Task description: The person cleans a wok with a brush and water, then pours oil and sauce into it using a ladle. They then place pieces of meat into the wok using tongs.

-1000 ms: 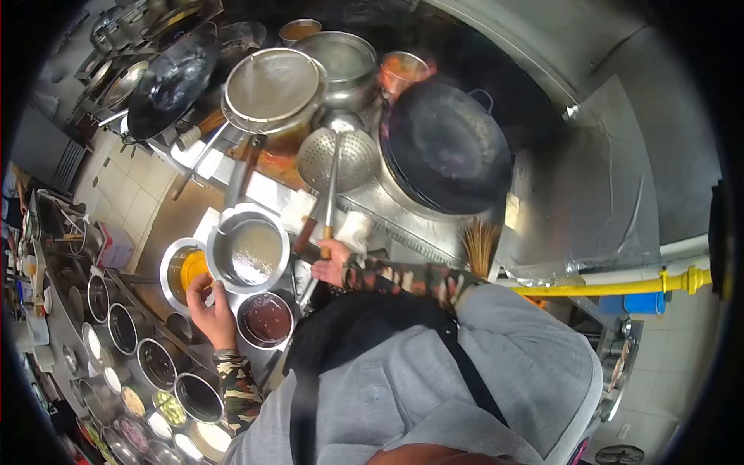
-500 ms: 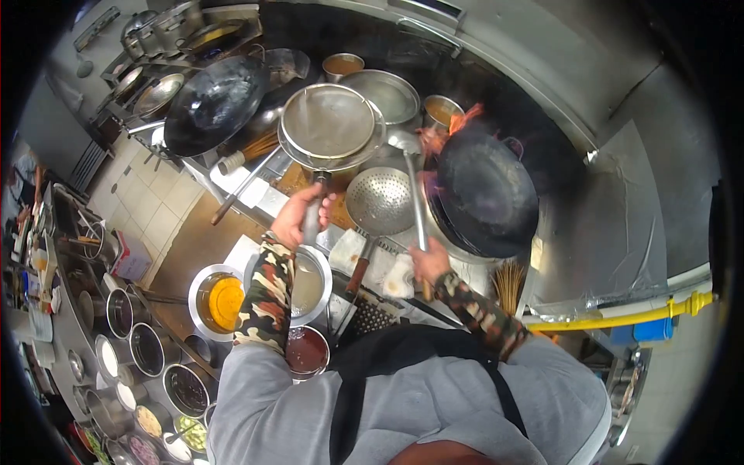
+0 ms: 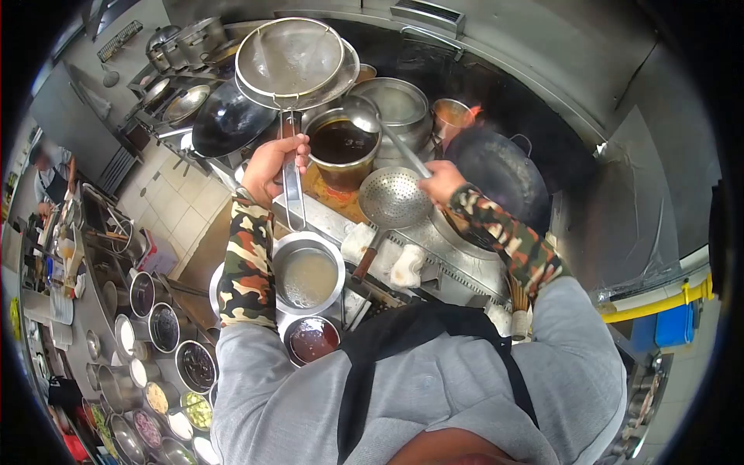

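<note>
Lifted off the pot of dark liquid (image 3: 341,177) since the earlier frame, the mesh strainer (image 3: 291,56) is now up and beyond it, to its left, and the liquid's surface shows. The ladle (image 3: 404,155) has come across too: its bowl was up beside the flame (image 3: 470,116), and now it hangs at the far right edge of that same pot; whether it touches the rim, I cannot tell.

With my left hand (image 3: 271,172) I have the strainer's handle wrapped tight, fingers curled around it, a long wire loop running down below my fist. A second, larger sieve sits right behind the first mesh, overlapping it. With my right hand (image 3: 443,184) I grasp the ladle's handle, the shaft slanting away to the left.

Just below that hand lies the perforated skimmer (image 3: 394,198), its brown wooden handle pointing back toward me. To the right, the black wok (image 3: 496,174) is partly behind my sleeve. Nearer my body stand the pot of cloudy liquid (image 3: 339,267) and, touching or just beside it, the bowl of dark red sauce (image 3: 291,358). A white cloth (image 3: 407,265) lies near the skimmer's handle.
</note>
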Demonstrator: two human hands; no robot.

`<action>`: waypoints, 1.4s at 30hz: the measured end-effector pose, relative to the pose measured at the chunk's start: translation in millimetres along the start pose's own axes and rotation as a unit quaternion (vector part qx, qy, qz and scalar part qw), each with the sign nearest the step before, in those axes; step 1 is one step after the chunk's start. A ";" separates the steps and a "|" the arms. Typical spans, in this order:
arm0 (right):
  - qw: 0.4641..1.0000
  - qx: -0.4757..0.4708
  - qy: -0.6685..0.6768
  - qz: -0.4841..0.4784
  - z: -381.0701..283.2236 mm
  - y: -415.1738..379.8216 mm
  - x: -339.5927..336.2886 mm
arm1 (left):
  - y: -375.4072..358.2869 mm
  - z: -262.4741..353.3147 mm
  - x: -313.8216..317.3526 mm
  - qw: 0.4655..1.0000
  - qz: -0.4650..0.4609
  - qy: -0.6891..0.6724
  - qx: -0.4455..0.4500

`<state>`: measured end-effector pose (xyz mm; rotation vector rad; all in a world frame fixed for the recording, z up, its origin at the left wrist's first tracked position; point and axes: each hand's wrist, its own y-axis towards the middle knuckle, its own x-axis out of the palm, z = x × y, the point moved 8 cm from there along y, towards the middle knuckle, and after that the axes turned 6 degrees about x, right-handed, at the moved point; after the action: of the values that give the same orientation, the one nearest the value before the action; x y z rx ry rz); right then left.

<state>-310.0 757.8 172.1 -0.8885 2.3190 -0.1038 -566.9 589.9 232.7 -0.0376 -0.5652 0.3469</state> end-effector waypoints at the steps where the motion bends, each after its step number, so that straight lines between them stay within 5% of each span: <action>1: 0.998 0.006 -0.062 0.012 -12.3 4.3 5.8 | -1.8 0.3 2.7 1.000 0.000 0.002 0.004; 4: 0.993 -0.023 -0.117 0.015 -22.3 31.0 28.1 | -9.2 -1.3 -0.2 0.998 0.014 0.056 0.028; 6: 0.991 0.066 0.089 -0.072 -10.0 39.5 48.2 | -14.5 -7.3 -4.9 0.998 0.021 0.047 0.026; 7: 0.991 0.066 0.088 -0.073 -14.0 39.4 47.0 | -16.7 -10.3 -7.3 0.999 0.026 0.037 0.024; 10: 0.838 0.288 0.355 -0.297 3.1 31.1 74.3 | -17.6 -22.0 -24.4 0.999 0.036 0.029 0.015; 11: 0.838 0.287 0.355 -0.297 6.9 32.4 71.5 | -19.2 -24.5 -28.5 0.999 0.044 0.023 0.009; 13: 0.693 0.306 0.518 -0.398 -3.5 20.8 79.4 | -21.7 -27.1 -33.0 0.999 0.047 0.023 0.003; 17: 0.572 0.296 0.610 -0.462 -18.3 -2.0 69.7 | -23.6 -31.2 -37.1 0.999 0.043 0.011 0.002; 42: 0.554 0.239 0.705 -0.373 18.4 -98.9 -3.4 | -5.8 -77.6 -20.5 0.997 0.011 -0.042 -0.062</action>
<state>-240.6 686.7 187.9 -1.7429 2.4574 -2.5034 -540.0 582.2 157.2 -0.1488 -0.6698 0.3349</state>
